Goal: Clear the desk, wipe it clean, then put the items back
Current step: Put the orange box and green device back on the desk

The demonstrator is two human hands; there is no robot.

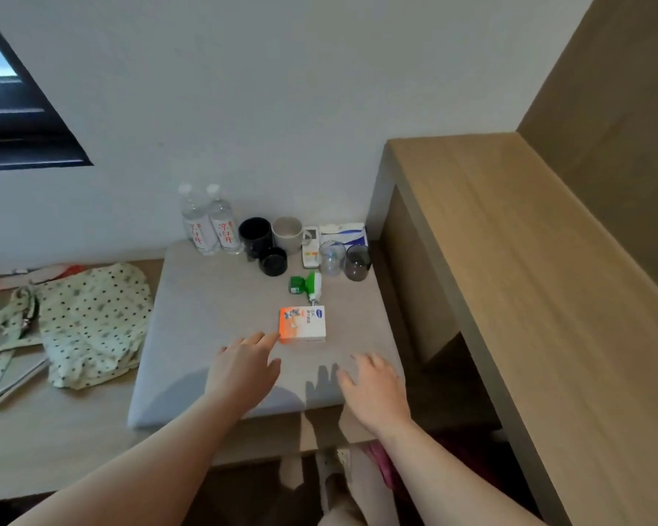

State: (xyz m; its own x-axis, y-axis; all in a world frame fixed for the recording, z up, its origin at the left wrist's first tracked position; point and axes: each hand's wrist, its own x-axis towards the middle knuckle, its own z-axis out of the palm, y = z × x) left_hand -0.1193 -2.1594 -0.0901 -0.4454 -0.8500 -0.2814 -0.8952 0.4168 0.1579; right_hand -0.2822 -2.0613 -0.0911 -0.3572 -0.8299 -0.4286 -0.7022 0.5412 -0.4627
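An orange and white box (302,323) lies on the grey desk pad (206,317). My left hand (244,364) is stretched out flat, its fingertips touching the box's near left corner. My right hand (373,385) hovers open over the pad's near right edge, holding nothing. Behind the box lie a small green packet (296,284) and a green and white tube (314,285). Along the wall stand two water bottles (209,222), two black cups (255,231), a grey mug (287,229), a white remote (310,246), two glasses (344,258) and a tissue pack (344,231).
A spotted cloth bag (88,320) with straps lies on the wooden surface left of the pad. A tall wooden shelf (509,260) rises on the right. A dark window frame (23,119) is at the upper left. The pad's left half is bare.
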